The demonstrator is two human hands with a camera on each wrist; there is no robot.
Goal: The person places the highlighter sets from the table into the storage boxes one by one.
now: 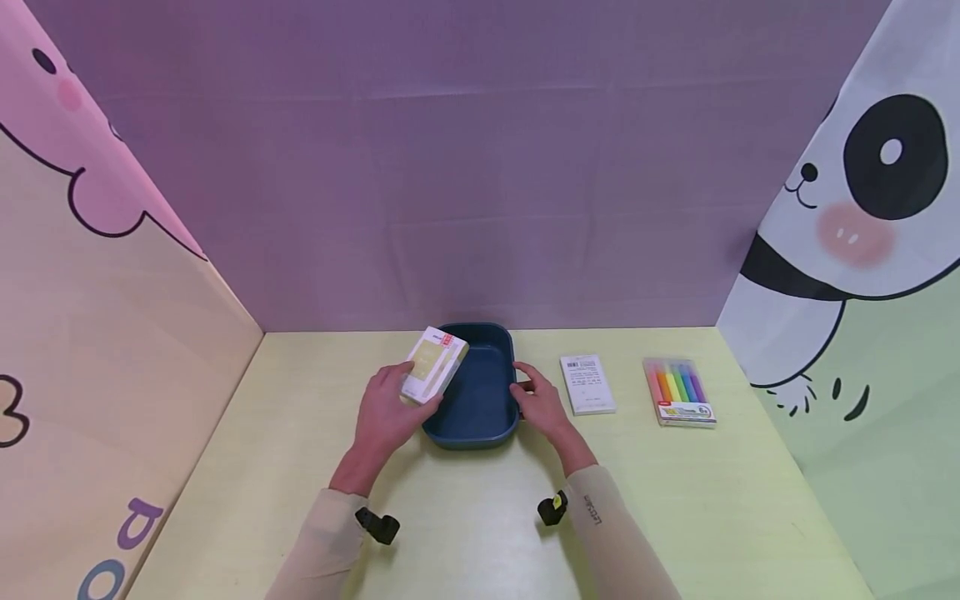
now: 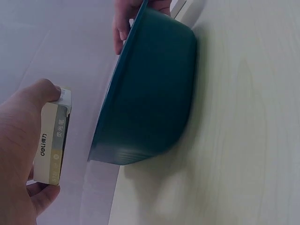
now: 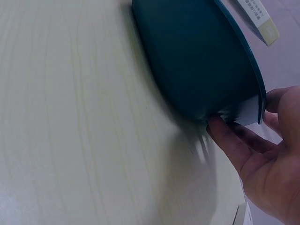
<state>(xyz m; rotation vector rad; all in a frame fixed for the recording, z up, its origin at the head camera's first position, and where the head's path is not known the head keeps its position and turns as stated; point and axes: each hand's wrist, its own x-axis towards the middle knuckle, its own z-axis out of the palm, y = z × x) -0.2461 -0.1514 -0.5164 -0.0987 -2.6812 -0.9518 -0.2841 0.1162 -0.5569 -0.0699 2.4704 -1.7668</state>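
My left hand (image 1: 387, 414) grips a small white-and-yellow cardboard box (image 1: 432, 363) by its edges, over the left rim of a dark blue plastic bin (image 1: 480, 440). The left wrist view shows the box (image 2: 50, 143) end-on with "deli" printed on it, thumb on one edge and fingers on the opposite one. My right hand (image 1: 542, 406) pinches the right rim of the bin. In the right wrist view, fingers (image 3: 229, 140) lie against the outer wall of the bin (image 3: 197, 56) and another digit reaches over the rim. The inside of the bin shows bare blue in the head view.
Right of the bin, a flat white box (image 1: 588, 385) with printed text lies on the pale table (image 1: 480, 525). Farther right is a clear pack of coloured highlighters (image 1: 680, 394). A purple backdrop (image 1: 480, 167) stands behind, and printed panels flank both sides.
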